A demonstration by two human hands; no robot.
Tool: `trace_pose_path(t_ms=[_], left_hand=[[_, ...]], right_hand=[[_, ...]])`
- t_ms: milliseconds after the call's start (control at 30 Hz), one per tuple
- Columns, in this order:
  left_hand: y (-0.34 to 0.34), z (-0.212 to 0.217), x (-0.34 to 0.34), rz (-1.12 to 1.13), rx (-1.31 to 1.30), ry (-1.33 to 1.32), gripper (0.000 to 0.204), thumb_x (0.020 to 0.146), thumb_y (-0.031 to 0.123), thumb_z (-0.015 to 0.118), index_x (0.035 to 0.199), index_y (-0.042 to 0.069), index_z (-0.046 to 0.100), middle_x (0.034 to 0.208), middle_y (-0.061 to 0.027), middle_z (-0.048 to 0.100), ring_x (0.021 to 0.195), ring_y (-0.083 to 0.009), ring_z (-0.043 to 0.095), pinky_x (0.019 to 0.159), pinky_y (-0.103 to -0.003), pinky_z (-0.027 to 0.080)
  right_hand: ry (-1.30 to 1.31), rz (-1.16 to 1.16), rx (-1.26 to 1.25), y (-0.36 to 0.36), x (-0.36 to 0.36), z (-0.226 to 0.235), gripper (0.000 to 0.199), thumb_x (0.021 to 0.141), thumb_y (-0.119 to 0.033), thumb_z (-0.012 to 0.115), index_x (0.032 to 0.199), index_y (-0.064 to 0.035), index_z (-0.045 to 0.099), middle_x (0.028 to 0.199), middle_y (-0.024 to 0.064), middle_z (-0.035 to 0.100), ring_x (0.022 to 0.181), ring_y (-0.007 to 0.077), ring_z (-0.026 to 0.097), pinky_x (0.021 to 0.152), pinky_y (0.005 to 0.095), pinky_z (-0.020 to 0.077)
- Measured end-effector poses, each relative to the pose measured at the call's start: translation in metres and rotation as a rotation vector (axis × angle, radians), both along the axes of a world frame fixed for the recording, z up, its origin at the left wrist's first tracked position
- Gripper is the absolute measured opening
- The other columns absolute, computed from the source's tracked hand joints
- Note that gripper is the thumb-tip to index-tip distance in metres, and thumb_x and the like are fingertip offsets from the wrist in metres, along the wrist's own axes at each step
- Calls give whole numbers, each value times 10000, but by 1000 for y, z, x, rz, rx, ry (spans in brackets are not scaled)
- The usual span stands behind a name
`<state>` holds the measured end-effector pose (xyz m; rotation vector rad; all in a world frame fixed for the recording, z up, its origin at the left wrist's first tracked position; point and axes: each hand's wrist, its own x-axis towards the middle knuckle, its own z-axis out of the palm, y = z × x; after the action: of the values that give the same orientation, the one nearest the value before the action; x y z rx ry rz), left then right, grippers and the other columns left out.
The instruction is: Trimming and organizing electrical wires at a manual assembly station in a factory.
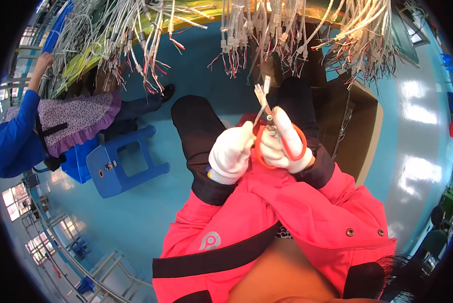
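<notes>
Grasping in the white-gloved right hand (283, 145) a pair of metal scissors with smooth orange-red loop handles (270, 118), fingers curled about the loops. Pinching with the white-gloved left hand (231, 153), fingertips drawn together, a thin, flexible cable (259, 115) beside the scissors' blades, in front of the pink jacket with black trim (221, 227). Cannot tell whether set between the blades or only against them; too small to make out. Faced just beyond by dense, stringy bundles of pale cables with bared red and white ends (272, 40), crowding the space ahead. Hemmed in on the right by an open brown cardboard box (370, 146). Set further left, past glossy teal floor (140, 217): a blue moulded-plastic stool (110, 169) and a co-worker in a floral apron with purple ruffle (80, 118).
</notes>
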<state>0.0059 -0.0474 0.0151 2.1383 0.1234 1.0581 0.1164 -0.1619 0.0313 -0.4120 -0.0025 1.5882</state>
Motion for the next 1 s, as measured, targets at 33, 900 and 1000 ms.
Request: trace_pose_path(t_ms=[33,900,1000], left_hand=[[-1,6,-6,-46,-373,154,137,849,102,501,869,-28,542,651,-78,539,515,-162,482,480,-276,406],[18,23,-31,-351,-1411,821,125,869,169,550,875,45,562,665,-26,557,518,-94,508,500,-226,434],[8,5,-21,-407,-154,441,119,845,134,538,783,38,573,641,-60,566,531,-146,565,477,-238,422]], right_hand=[[-562,-31,80,-3,1,-21,508,949,-446,336,620,-95,497,494,-14,412,374,73,332,355,218,265],[-712,445,-172,-13,15,-18,364,879,-378,557,701,-61,553,576,-16,497,410,53,345,384,191,274],[20,244,225,4,22,-21,312,948,-332,427,741,-140,560,494,-38,337,366,47,277,332,199,194]])
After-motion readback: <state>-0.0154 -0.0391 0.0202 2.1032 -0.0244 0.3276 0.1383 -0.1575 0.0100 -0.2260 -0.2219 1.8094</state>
